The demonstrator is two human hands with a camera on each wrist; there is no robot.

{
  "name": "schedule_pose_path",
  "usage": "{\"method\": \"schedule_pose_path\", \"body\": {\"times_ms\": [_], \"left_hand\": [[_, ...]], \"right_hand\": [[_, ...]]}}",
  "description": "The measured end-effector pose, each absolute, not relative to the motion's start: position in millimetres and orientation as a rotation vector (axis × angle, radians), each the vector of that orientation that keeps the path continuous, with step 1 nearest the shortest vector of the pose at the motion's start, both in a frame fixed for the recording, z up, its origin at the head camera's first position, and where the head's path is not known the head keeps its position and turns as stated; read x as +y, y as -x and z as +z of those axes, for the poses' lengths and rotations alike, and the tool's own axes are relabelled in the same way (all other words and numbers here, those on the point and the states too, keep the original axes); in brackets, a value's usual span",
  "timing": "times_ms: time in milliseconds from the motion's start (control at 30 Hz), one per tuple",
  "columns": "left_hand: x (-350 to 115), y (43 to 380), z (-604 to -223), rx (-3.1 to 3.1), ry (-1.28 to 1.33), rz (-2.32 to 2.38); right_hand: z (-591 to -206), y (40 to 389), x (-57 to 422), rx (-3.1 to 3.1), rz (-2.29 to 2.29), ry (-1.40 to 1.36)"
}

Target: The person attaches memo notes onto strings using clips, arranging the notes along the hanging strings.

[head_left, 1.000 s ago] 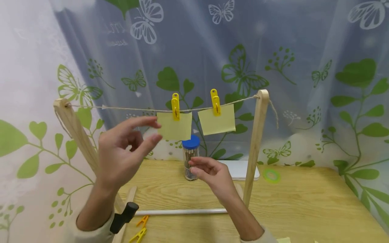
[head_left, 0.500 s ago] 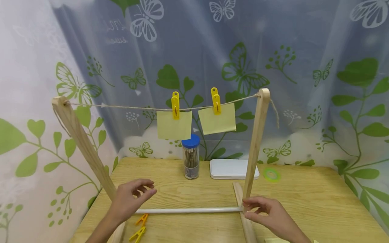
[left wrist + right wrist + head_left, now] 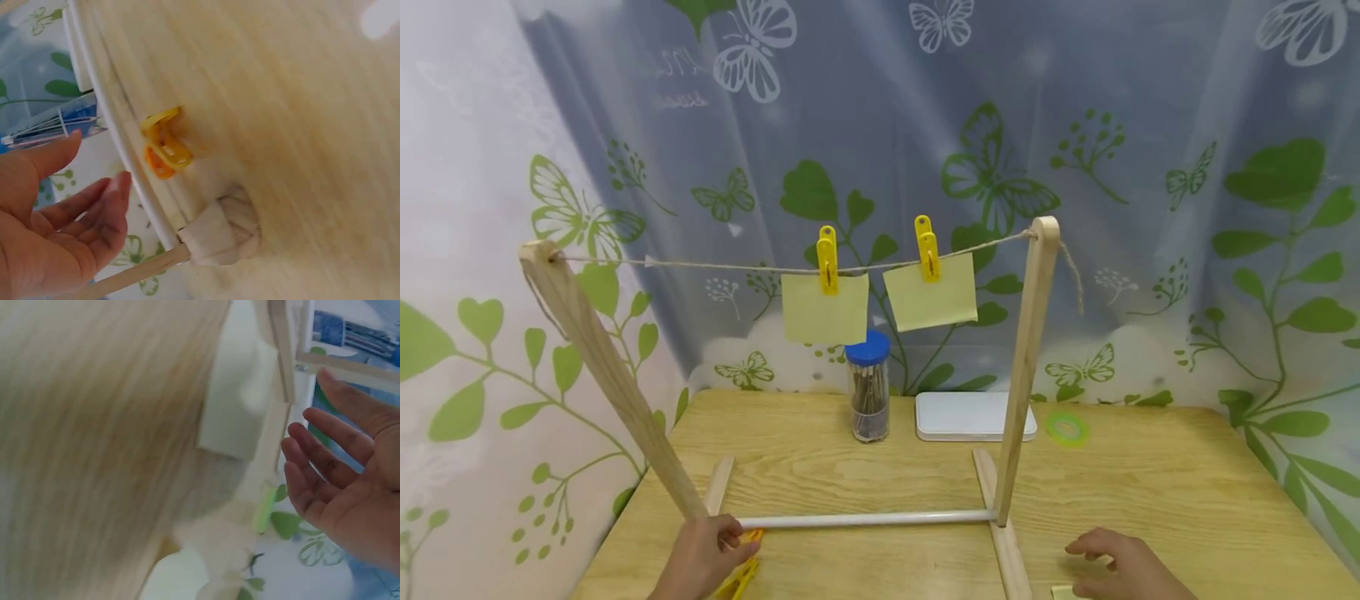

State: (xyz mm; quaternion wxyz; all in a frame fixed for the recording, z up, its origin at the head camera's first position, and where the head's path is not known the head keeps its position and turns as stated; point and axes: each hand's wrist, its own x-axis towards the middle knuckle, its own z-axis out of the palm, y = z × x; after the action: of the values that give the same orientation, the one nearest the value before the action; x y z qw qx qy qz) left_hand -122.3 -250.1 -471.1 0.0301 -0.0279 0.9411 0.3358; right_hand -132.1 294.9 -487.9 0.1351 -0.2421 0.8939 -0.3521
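Note:
Two yellow paper notes hang from a string (image 3: 722,266) in the head view: a left note (image 3: 825,312) under one yellow clothespin (image 3: 827,260) and a tilted right note (image 3: 934,302) under another clothespin (image 3: 927,250). My left hand (image 3: 703,554) hovers by the rack's lower left corner with loosely bent fingers, holding nothing. Beneath it on the table lie a yellow clothespin (image 3: 164,140) and an orange clothespin (image 3: 159,164), partly hidden in the head view. At the lower right, my right hand (image 3: 1123,567) is over a yellow sticky note (image 3: 1063,592), its fingers relaxed and apart from it.
The rack has a left wooden post (image 3: 617,383), a right post (image 3: 1028,367) and a white crossbar (image 3: 868,520). Behind it stand a blue-lidded jar (image 3: 868,387) of thin sticks and a white case (image 3: 958,416). A green tape roll (image 3: 1067,428) lies to the right.
Both hands have come down from near the hanging notes. The left went to the clothespins on the table, the right toward the lower right. The hanging notes stay clipped.

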Motion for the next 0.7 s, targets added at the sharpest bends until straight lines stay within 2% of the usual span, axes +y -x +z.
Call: {"method": "schedule_pose_path", "body": {"times_ms": [167,400,700], "left_hand": [[-250,117,-483,2.925,0.089,0.871],[-248,110,-492,2.868,0.021,0.773],[-248,107,-497,2.867,0.069,0.663]], "right_hand": [[-496,133,304,2.53,-1.012,0.601],[-505,134,309,2.432,-1.029,0.296],[-508,130,313,2.443,-1.076,0.358]]}}
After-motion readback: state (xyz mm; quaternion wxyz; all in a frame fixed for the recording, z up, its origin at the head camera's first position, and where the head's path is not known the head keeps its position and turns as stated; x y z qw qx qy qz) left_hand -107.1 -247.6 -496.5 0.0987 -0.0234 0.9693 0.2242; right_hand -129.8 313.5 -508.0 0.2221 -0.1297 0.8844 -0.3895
